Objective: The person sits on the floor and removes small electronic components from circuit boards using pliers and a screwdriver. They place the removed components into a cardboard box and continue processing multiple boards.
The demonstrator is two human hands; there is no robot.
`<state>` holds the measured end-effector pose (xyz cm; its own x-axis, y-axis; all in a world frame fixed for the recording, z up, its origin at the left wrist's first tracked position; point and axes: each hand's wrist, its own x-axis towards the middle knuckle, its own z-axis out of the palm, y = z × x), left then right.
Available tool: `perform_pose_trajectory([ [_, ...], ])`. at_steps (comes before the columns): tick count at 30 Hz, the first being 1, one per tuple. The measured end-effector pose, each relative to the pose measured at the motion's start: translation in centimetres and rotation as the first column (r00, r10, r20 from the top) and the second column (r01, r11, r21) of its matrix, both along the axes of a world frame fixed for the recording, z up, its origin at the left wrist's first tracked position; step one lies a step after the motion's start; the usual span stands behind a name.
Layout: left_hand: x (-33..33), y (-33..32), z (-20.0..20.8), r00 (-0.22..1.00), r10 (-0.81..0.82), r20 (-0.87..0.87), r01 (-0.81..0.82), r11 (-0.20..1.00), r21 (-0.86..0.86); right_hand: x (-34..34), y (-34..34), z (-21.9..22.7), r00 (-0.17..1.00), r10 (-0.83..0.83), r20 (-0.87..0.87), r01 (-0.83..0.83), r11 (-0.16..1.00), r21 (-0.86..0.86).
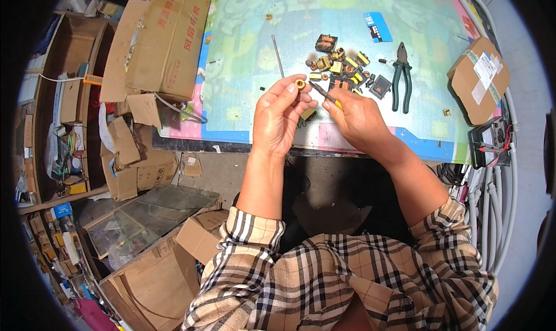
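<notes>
Between the thumb and fingertips of my left hand [277, 117] is a small ring-shaped copper coil [300, 84]. My right hand [360, 117] is wrapped round small pliers [319, 90] with dark jaws and yellow handles. Their tip points at the coil from the right, and I cannot tell whether it touches. Just beyond my hands lies a pile of coils and small transformers [337, 66], copper, yellow and black. A pair of large pliers with green handles [401, 79] rests to the right of the pile. The screwdriver [277, 54], a thin metal shaft, lies behind my left hand.
A patterned mat [237, 99] covers the table. Blue card [378, 27] lies at the back. On the left stands a large cardboard box [168, 41]; flattened cardboard [479, 79] and a black meter with red leads [489, 141] sit at the right edge. Shelves [69, 111] fill the far left.
</notes>
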<state>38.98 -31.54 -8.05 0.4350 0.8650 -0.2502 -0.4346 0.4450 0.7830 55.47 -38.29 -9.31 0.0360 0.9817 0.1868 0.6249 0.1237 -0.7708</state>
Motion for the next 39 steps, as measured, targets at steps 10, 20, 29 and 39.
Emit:
perform_pose_trajectory([
  [10,-0.1,0.3,-1.4,0.982,0.066,-0.177,-0.071,0.997,-0.023,2.2,0.3,-3.9,0.919,0.142,0.369,0.085,0.84,-0.535],
  [20,-1.3,1.0,-1.4,0.975,0.165,-0.151,-0.174,0.983,-0.048,3.1,1.7,-5.4,0.864,0.174,0.473,0.214,0.723,-0.657],
  [29,-2.4,1.3,-1.4,0.968,0.209,-0.14,-0.22,0.974,-0.063,2.5,1.8,-6.3,0.822,0.296,0.486,0.172,0.685,-0.708],
  [39,-2.0,1.6,-1.0,0.964,0.202,-0.173,-0.214,0.976,-0.05,1.8,1.8,-5.0,0.801,0.424,0.422,0.104,0.596,-0.796],
])
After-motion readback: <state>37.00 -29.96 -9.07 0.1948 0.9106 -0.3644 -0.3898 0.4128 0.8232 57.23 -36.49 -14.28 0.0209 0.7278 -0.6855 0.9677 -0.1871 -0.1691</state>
